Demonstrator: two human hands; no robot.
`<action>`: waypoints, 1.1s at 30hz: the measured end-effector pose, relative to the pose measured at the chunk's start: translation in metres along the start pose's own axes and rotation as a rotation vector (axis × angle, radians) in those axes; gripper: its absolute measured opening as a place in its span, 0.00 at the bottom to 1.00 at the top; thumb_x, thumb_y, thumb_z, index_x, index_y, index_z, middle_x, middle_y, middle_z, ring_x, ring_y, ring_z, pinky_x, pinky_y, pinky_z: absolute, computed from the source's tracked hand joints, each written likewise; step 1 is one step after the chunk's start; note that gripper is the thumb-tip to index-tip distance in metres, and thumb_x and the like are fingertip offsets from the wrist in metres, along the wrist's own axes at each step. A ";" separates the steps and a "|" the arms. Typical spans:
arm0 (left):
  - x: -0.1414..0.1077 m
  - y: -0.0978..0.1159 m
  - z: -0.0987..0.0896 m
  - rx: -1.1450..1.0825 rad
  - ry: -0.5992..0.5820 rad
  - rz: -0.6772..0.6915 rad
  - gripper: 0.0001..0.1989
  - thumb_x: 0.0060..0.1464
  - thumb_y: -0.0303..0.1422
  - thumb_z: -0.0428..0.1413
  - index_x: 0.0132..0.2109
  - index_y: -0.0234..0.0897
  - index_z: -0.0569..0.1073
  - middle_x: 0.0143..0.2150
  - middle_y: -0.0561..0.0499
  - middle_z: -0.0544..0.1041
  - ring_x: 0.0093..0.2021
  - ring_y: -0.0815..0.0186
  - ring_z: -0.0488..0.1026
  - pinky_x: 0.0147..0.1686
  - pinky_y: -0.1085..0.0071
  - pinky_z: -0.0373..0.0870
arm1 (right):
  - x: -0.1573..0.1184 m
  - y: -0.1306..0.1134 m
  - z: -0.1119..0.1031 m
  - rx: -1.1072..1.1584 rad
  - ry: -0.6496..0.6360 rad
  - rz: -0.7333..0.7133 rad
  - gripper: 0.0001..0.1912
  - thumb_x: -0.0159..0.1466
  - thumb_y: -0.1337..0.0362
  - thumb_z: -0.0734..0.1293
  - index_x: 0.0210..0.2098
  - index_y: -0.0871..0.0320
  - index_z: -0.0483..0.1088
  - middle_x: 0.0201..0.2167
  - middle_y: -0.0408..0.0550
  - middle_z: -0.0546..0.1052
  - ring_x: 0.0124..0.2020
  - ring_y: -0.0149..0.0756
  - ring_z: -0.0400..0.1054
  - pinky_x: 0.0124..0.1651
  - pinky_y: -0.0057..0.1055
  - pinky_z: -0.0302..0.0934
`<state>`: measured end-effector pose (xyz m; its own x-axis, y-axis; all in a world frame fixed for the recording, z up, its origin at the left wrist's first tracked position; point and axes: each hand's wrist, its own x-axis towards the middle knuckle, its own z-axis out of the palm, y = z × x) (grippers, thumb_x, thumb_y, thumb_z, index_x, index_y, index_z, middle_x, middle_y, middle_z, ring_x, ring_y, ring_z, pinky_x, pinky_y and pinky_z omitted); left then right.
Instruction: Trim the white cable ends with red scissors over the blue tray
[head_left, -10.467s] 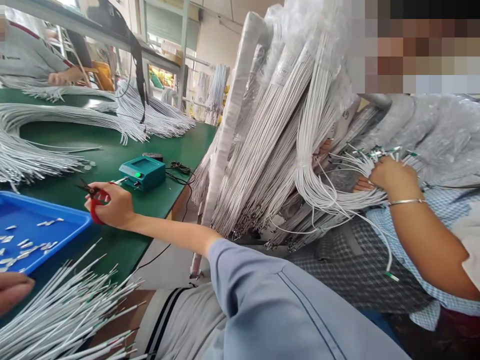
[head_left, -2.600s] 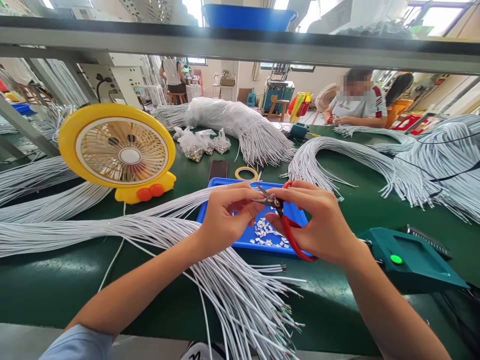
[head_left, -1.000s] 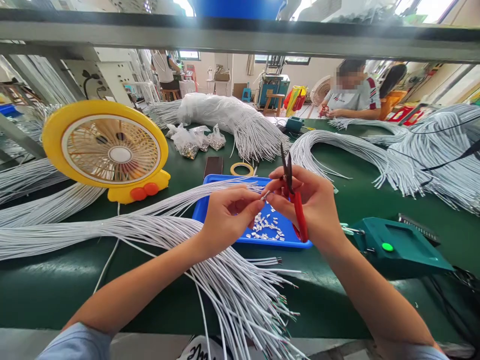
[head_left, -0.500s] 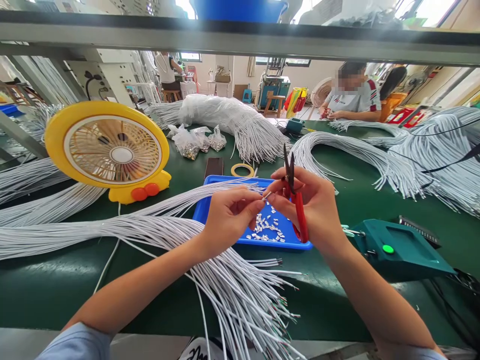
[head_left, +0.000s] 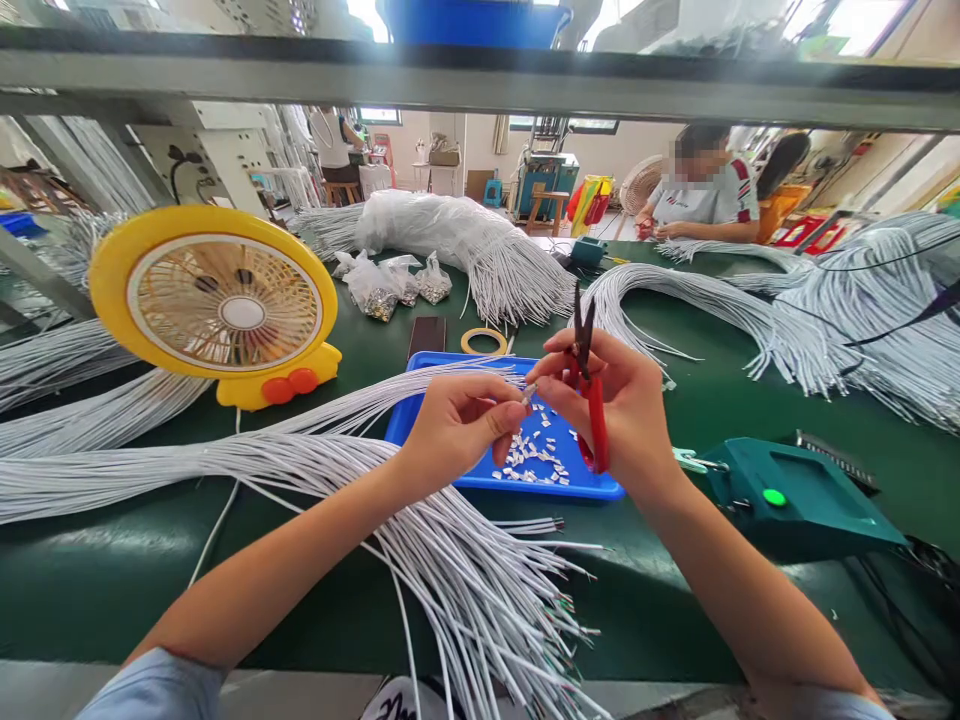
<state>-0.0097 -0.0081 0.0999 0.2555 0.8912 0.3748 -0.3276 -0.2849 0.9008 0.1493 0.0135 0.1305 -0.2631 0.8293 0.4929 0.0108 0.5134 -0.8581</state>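
Note:
Above the blue tray (head_left: pixel 420 400), my left hand (head_left: pixel 469 425) pinches the end of a white cable, its fingertips close to those of my right hand. Red-handled scissors (head_left: pixel 596 425) are held in my right hand (head_left: pixel 619 400), blades pointing up. Between the two hands a small white piece (head_left: pixel 529 392) shows at the cable's end; its detail is too small to tell. Many small white connectors (head_left: pixel 536 460) lie in the tray. A large bundle of white cables (head_left: pixel 450 560) runs under my left forearm, its cut ends fanned toward the front edge.
On the left stands a yellow fan (head_left: pixel 214 300). A green machine (head_left: pixel 802 495) with a green button is at the right. Behind the tray are a tape roll (head_left: pixel 484 342), a dark phone (head_left: pixel 427 338), bags of small parts (head_left: pixel 379 290) and more cable bundles. A person sits across the bench.
My right hand and the scissors have shifted slightly left, and the scissors stand a little differently. Both hands' fingertips have moved slightly around the small piece.

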 end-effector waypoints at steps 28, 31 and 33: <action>0.002 -0.001 -0.001 0.099 0.071 -0.009 0.14 0.52 0.38 0.62 0.28 0.30 0.72 0.21 0.54 0.71 0.17 0.74 0.70 0.19 0.79 0.69 | 0.002 0.000 0.000 -0.086 0.002 0.046 0.14 0.50 0.69 0.74 0.36 0.57 0.71 0.26 0.41 0.75 0.27 0.28 0.69 0.30 0.27 0.64; 0.002 -0.001 -0.003 0.009 0.031 -0.027 0.14 0.53 0.38 0.61 0.29 0.30 0.72 0.21 0.54 0.71 0.17 0.75 0.70 0.18 0.79 0.69 | 0.010 0.008 -0.004 -0.082 0.027 0.080 0.14 0.51 0.69 0.72 0.37 0.57 0.70 0.27 0.41 0.76 0.28 0.30 0.70 0.31 0.28 0.65; 0.001 -0.001 -0.003 -0.033 0.024 -0.027 0.12 0.52 0.37 0.62 0.31 0.30 0.73 0.22 0.54 0.72 0.16 0.75 0.70 0.17 0.80 0.69 | 0.017 0.018 -0.008 -0.135 0.032 0.091 0.14 0.51 0.69 0.71 0.38 0.57 0.70 0.27 0.42 0.77 0.29 0.31 0.71 0.32 0.29 0.65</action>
<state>-0.0124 -0.0063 0.0988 0.2430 0.9067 0.3447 -0.3513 -0.2490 0.9025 0.1526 0.0383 0.1244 -0.2243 0.8794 0.4199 0.1639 0.4588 -0.8733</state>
